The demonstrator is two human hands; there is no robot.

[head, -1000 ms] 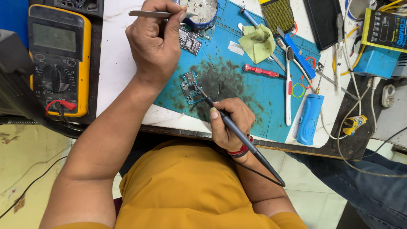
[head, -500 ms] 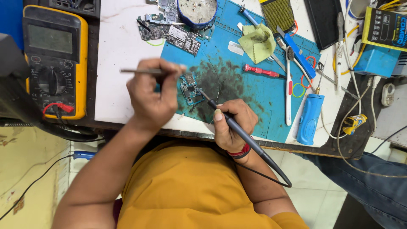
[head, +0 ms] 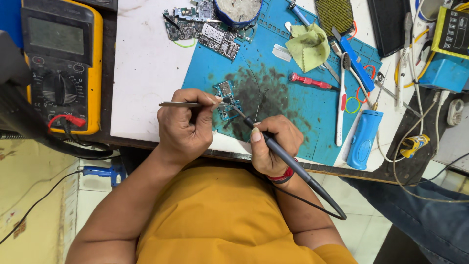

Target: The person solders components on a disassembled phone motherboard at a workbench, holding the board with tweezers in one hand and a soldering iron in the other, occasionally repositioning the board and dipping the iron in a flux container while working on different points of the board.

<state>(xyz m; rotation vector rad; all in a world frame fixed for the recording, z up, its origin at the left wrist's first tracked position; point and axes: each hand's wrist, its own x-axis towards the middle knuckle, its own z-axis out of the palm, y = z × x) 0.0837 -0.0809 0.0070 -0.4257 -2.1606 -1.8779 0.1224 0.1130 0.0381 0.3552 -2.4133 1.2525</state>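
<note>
On the desk point(head: 141, 73), a small circuit board point(head: 227, 100) is being soldered on the blue mat point(head: 293, 107). Tweezers point(head: 183, 104) are being clamped in the left hand point(head: 188, 127), a soldering iron point(head: 278, 151) in the right hand point(head: 273, 144), both tips at the board between the grips; steadiness is likely being called for next.

Left hand point(head: 188, 124) curled in a loose fist, thumb and forefinger pinched shut at its 1 o'clock, knuckles up. Left forearm bare, running off toward 7 o'clock, elbow bent. Right hand point(head: 273, 144) at 3 o'clock of the left, close beside it, fingers wrapped in a pen grip, thumb on top. Right wrist bent, forearm dropping toward 5 o'clock.
</note>
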